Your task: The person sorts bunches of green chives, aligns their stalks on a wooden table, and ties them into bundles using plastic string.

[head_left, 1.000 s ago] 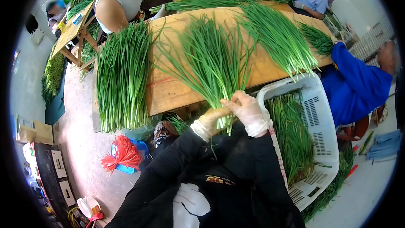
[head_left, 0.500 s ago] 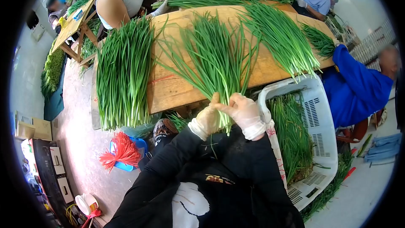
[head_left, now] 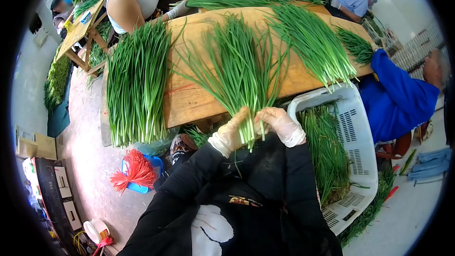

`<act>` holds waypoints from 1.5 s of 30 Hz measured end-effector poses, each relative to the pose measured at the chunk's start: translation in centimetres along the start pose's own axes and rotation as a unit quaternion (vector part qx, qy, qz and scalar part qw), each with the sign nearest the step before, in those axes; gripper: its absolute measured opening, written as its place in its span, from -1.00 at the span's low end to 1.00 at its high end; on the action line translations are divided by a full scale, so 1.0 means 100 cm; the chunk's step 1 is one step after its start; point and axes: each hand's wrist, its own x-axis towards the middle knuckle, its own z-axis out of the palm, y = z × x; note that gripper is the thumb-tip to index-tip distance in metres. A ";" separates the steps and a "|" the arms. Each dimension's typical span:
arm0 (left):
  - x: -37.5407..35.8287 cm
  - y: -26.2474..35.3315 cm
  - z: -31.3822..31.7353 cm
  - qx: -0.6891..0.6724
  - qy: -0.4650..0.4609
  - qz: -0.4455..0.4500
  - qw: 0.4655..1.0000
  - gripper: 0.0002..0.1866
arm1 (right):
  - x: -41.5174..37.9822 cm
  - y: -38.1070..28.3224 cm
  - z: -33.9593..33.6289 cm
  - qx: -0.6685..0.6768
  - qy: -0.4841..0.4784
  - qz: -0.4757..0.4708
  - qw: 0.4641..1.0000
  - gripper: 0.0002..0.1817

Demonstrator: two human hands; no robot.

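A bunch of garlic chives [head_left: 239, 73] is held near the table's front edge, leaves fanned out over the wood and pale stem ends towards me. Wrapped round the stems from the left, my gloved left hand [head_left: 229, 133] is closed on the bunch. My gloved right hand [head_left: 280, 124], just to its right, pinches a chive stalk [head_left: 262, 130] standing slightly apart from the other stems. On the left of the table lies a thick pile of chives [head_left: 138, 85]. Another pile of chives [head_left: 315, 42] rests on the right.
A white plastic basket [head_left: 367, 161] with chives inside stands at my right. Red ties [head_left: 135, 170] lie on a blue container [head_left: 156, 163] on the floor. Across the wooden table [head_left: 194, 106] a person in a white top [head_left: 135, 2] handles chives; a blue sleeve [head_left: 395, 83] is at right.
My right hand has shifted slightly right, away from my left hand, separating a stalk at the bunch's right side. My left hand keeps its hold, slightly lower and further left.
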 end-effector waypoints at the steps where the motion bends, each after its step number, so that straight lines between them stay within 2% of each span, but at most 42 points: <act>1: 0.002 -0.002 -0.008 0.000 0.000 -0.001 1.000 -0.49 | -0.002 0.002 0.000 0.069 -0.011 -0.001 0.998 -0.77; 3: 0.005 -0.002 -0.019 -0.021 -0.075 -0.018 0.997 -0.60 | -0.010 0.002 0.001 0.078 -0.016 -0.007 0.997 -0.76; 4: 0.003 -0.004 -0.023 0.020 0.051 -0.043 0.998 -0.69 | -0.019 0.001 0.003 0.069 0.023 -0.067 0.995 -0.76; 5: 0.000 -0.001 -0.011 0.022 0.048 -0.043 0.998 -0.69 | -0.029 0.000 0.005 0.058 0.063 -0.129 0.988 -0.75; 6: -0.003 0.002 0.003 0.001 0.064 -0.041 0.997 -0.71 | -0.043 -0.002 0.003 0.114 0.084 -0.168 0.976 -0.72; 7: -0.003 0.003 0.010 -0.020 0.081 -0.039 0.996 -0.72 | -0.049 0.010 0.000 0.203 0.094 -0.284 0.932 -0.74; 10: -0.003 0.009 -0.009 -0.023 -0.004 -0.067 0.997 -0.57 | -0.063 0.044 -0.005 0.183 0.215 -0.207 0.937 -0.68; 11: -0.003 0.011 -0.010 -0.024 -0.030 -0.082 0.996 -0.52 | -0.069 0.047 0.000 0.121 0.215 -0.151 0.957 -0.68; 12: -0.004 0.010 -0.004 -0.022 -0.004 -0.049 0.999 -0.45 | -0.071 0.055 0.002 0.116 0.216 -0.133 0.960 -0.70; 13: -0.004 0.013 -0.010 -0.019 -0.036 -0.062 0.997 -0.40 | -0.070 0.065 0.003 0.111 0.216 -0.115 0.963 -0.72; 14: -0.004 0.013 -0.010 -0.038 -0.045 -0.060 0.996 -0.43 | -0.066 0.070 0.007 0.190 0.234 -0.111 0.947 -0.78; 17: -0.005 0.013 -0.007 -0.040 -0.029 -0.047 0.998 -0.50 | -0.061 0.069 0.005 0.213 0.232 -0.099 0.944 -0.79; 19: -0.006 0.014 -0.009 0.022 0.004 -0.048 0.999 -0.52 | -0.057 0.061 0.001 0.188 0.217 -0.109 0.952 -0.78; 21: -0.004 0.009 -0.005 0.059 0.048 -0.044 0.996 -0.52 | -0.056 0.041 0.003 0.143 0.187 -0.079 0.969 -0.78; 22: -0.004 0.008 -0.002 0.075 0.041 -0.039 0.996 -0.53 | -0.052 0.037 0.004 0.072 0.182 -0.076 0.978 -0.79; 23: -0.004 0.007 -0.005 0.082 0.044 -0.043 0.995 -0.56 | -0.048 0.033 0.008 0.072 0.177 -0.077 0.979 -0.79; 24: -0.004 0.008 -0.006 0.088 0.046 -0.067 0.993 -0.58 | -0.044 0.029 0.014 -0.060 0.184 -0.159 0.968 -0.80; 25: -0.004 0.009 -0.006 0.094 0.049 -0.090 0.990 -0.59 | -0.041 0.027 0.018 -0.190 0.188 -0.239 0.934 -0.80; 26: 0.000 0.007 -0.007 0.116 0.077 -0.075 0.987 -0.61 | -0.037 0.031 0.020 -0.194 0.146 -0.147 0.959 -0.81; 27: 0.002 0.002 -0.006 0.101 0.074 -0.058 0.990 -0.62 | -0.035 0.032 0.022 -0.312 0.145 -0.195 0.918 -0.79; 29: 0.001 0.002 -0.005 0.110 0.078 -0.045 0.990 -0.62 | -0.032 0.034 0.027 -0.166 0.097 -0.150 0.970 -0.77; 30: 0.000 0.003 -0.003 0.110 0.078 -0.045 0.990 -0.62 | -0.033 0.032 0.025 -0.167 0.097 -0.151 0.970 -0.77; 32: -0.003 0.004 0.002 0.085 0.067 -0.033 0.994 -0.64 | -0.038 0.027 0.018 0.056 0.005 -0.059 0.997 -0.71; 33: -0.002 0.003 -0.002 0.085 0.066 -0.035 0.994 -0.64 | -0.038 0.029 0.017 0.056 0.008 -0.059 0.997 -0.71; 36: 0.001 0.003 -0.006 0.052 0.032 -0.044 0.997 -0.49 | -0.041 0.036 0.013 0.175 -0.022 -0.107 0.978 -0.65; 39: 0.002 0.002 -0.006 0.032 0.044 -0.068 0.996 -0.50 | -0.038 0.044 0.008 0.157 -0.037 -0.120 0.980 -0.71; 41: 0.001 -0.001 0.006 0.073 0.074 -0.032 0.994 -0.55 | -0.041 0.041 0.007 0.130 -0.060 -0.146 0.979 -0.76; 43: 0.002 -0.001 0.003 0.068 0.050 -0.016 0.996 -0.46 | -0.046 0.043 0.006 0.218 -0.230 -0.074 0.946 -0.78; 45: -0.001 0.002 -0.004 0.058 0.062 -0.035 0.996 -0.44 | -0.052 0.041 0.003 0.144 -0.350 0.006 0.926 -0.84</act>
